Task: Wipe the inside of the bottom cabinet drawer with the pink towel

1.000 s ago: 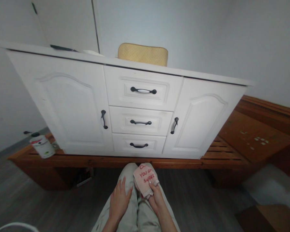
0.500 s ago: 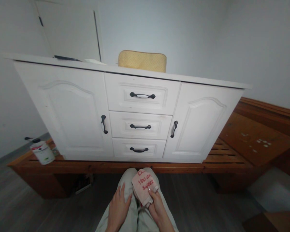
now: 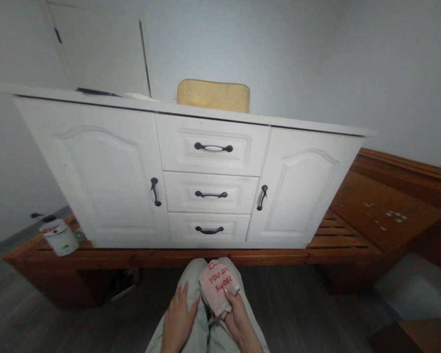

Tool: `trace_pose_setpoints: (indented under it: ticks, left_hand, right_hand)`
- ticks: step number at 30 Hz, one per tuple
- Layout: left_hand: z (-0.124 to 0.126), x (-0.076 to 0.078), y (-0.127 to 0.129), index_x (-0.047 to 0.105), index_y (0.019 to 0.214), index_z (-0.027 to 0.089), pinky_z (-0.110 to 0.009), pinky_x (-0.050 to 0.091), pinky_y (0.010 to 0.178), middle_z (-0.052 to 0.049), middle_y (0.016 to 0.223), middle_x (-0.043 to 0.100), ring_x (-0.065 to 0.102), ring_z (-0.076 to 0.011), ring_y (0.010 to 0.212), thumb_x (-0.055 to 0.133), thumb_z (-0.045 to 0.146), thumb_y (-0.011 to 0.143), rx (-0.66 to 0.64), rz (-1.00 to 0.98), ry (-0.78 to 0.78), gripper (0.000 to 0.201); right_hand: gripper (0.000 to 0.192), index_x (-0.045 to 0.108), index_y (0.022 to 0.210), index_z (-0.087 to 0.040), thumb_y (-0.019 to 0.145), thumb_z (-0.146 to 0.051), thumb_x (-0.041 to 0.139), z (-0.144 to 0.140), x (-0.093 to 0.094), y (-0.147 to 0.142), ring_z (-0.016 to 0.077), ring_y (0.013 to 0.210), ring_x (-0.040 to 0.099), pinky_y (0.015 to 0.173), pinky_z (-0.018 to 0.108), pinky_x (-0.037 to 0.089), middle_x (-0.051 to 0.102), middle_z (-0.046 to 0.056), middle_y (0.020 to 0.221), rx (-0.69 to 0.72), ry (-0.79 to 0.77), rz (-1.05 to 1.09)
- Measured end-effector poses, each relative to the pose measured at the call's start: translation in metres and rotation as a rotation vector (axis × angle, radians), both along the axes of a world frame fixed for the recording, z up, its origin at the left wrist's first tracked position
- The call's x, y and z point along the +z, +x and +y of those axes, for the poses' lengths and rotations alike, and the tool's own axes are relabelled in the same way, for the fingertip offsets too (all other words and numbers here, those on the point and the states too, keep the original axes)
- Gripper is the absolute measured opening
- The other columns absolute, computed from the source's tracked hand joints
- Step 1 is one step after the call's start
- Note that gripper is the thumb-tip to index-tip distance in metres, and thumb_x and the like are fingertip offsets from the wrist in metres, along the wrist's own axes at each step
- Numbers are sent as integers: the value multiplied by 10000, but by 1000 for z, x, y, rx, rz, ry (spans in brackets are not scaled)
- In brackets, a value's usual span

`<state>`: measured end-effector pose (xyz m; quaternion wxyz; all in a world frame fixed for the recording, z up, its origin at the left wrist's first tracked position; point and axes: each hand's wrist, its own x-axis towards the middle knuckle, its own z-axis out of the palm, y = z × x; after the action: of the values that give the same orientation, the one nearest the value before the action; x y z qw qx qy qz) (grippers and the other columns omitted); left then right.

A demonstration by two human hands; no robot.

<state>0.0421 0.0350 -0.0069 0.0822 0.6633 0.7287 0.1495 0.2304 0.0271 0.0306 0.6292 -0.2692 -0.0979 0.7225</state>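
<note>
Head view: the person is seated facing a white cabinet (image 3: 191, 176) that stands on a low wooden platform (image 3: 338, 240).

Right hand (image 3: 238, 318): fingers closed around a folded pink cloth (image 3: 217, 289) with red lettering. The cloth rests on the right knee, at the lower centre of the frame, with the thumb pressed on its upper face and the fingers wrapped under its lower edge.

Left hand (image 3: 178, 318): lying flat and open on the left thigh, fingers spread slightly, holding nothing. It sits just beside the cloth without touching it.

Handling assessment, pink cloth:
- Weight: judged light; one hand supports it.
- Stiffness: soft and limp. It sags at the unsupported edge and will likely unfold if released at one corner.
- Surface: a terry-like texture, judged non-slip and not fragile.
- Grip point: take it across the folded bundle, thumb on top and fingers beneath, so that the layers stay together. A pinch at a single corner is likely to let the folds drop open.

Surroundings: a white canister (image 3: 59, 236) stands on the platform's left end, well apart from both hands. A yellow cushion (image 3: 213, 95) shows behind the cabinet top.
</note>
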Motion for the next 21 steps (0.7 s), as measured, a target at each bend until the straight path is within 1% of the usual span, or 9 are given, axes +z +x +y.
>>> trace_pose_setpoints:
  ticks: [6,11,15,21]
  left_hand:
    - [1,-2,-1,344,1527,91,-418,414,1125,-208,1540,470,497,-321,1388,343,485,960,-5,-15,-6,691]
    - [2,-3,-1,345,1526,97,-437,414,1123,-207,1544,466,484,-329,1397,336,505,954,1,-24,-18,702]
    - [1,0,-1,340,1526,92,-441,410,1122,-212,1543,467,489,-329,1392,327,497,954,4,-25,-11,700]
    - [-2,6,-1,332,1531,103,-470,439,1083,-214,1547,462,478,-339,1399,301,485,951,6,-41,-25,695]
  right_hand:
    - [502,709,1077,-164,611,-235,879,-1,-2,0,280,1022,741,1018,472,522,789,128,1121,-8,-10,-9]
    - [486,705,1065,-179,614,-242,876,-1,-2,-1,277,1003,741,997,488,530,794,111,1108,-9,-22,-15]
    - [498,709,1053,-166,593,-245,883,1,-3,-1,259,971,748,1018,462,520,801,113,1078,-18,-31,-38]
    - [486,716,1037,-164,588,-241,886,2,-5,-1,268,979,748,1022,474,522,800,119,1079,-22,-40,-26]
